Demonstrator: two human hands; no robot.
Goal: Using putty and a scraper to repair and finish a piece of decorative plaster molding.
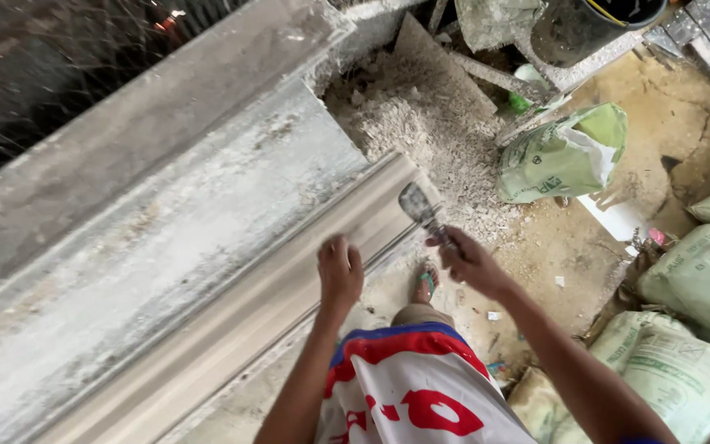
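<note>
Beside the grey moulded ledge (232,329), the right hand (470,261) grips a scraper (421,210). Left hand (339,271) rests curled on the ledge, holding nothing.

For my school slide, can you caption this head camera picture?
Right hand holds a putty knife over a long grey moulding; left hand rests on its edge.
</note>
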